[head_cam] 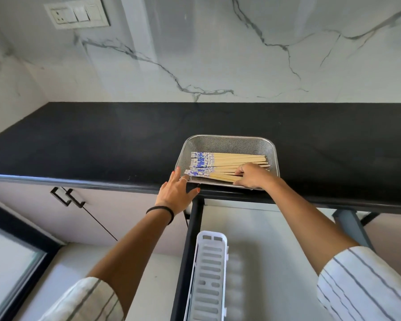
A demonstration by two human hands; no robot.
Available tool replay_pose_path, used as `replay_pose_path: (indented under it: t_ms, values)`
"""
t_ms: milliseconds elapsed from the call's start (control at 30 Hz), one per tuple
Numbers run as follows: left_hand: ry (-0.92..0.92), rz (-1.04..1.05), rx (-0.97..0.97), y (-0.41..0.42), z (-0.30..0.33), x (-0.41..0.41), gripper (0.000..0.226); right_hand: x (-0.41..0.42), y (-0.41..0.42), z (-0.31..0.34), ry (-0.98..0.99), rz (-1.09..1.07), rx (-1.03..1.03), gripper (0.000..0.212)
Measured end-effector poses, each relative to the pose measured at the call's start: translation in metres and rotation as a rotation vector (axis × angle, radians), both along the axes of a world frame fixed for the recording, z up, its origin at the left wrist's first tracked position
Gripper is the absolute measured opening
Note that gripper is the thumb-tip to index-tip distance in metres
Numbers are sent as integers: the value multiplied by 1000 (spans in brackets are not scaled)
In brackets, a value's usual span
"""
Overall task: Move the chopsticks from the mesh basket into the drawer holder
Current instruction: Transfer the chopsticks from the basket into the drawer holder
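**Fig.: Both hands at the mesh basket, drawer open below**

A black countertop [90, 140] is running across the view under a white marble-look wall w/ a switch plate [77, 13] at upper left. The mesh basket [229, 141] is sitting at the counter's front edge, directly above an open drawer [271, 239] in which a white slotted holder [210, 274] is lying along the left side. The left hand [176, 193] is reaching up w/ fingers spread and loose, fingertips touching the basket's left rim, gripping nothing. The right hand [252, 176] is lying palm-down inside the basket, fingers curling onto the chopsticks [227, 161]; it is probably closing on a few, tho the grip is partly hidden. The chopsticks are lying flat, blue-patterned ends pointing left, all inside the basket.
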State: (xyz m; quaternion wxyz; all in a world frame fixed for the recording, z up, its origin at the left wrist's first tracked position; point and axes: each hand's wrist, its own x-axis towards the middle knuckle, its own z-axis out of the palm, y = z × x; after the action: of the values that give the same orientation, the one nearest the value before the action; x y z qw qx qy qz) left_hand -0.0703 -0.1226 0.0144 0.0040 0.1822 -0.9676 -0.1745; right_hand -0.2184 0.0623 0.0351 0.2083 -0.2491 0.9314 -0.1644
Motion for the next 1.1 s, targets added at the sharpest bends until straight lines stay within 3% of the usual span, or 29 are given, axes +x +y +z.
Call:
replay_pose_path:
  t_ms: [167,400,700,1000,1100]
  values:
    - [46,-21,76,0,4,5,48,1,-3,-4,-21,20,21,44]
    - [60,-79,-2,-4,9,13,43,3,-8,-12,-16,47,116,45]
    - [10,-133,-442,-7,16,10,34,14,-22,-11,186,50,253,27]
    - [-11,-124,-483,-4,19,1,32,19,7,17,240,-16,98,11]
    - [-5,-115,-468,-2,18,-1,35,30,16,26,218,-74,-12,19]
